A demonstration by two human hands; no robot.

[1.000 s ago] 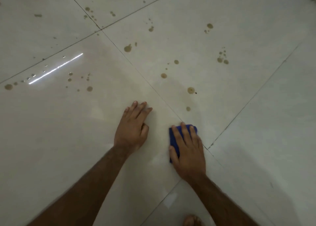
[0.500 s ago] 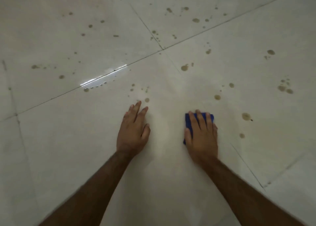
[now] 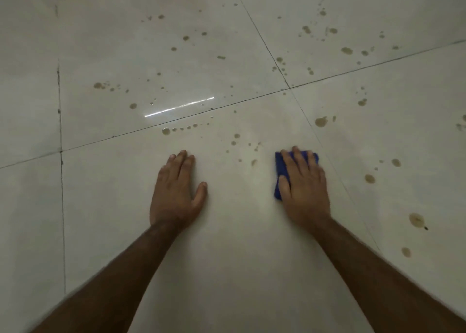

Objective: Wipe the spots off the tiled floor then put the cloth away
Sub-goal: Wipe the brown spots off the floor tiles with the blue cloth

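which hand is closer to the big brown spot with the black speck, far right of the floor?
Right. The right hand, pressing the blue cloth, lies just left of that spot. The left hand rests flat on the tile, much farther left.

You see a dim, even, greenish light on the glossy floor (image 3: pixel 252 257). A bright streak of glare (image 3: pixel 179 107) lies beyond your left hand's (image 3: pixel 175 194) grip, another at the top edge. Faint soft shadows sit under both forearms. Grout lines bow toward the edges; far spots (image 3: pixel 346 50) look soft.
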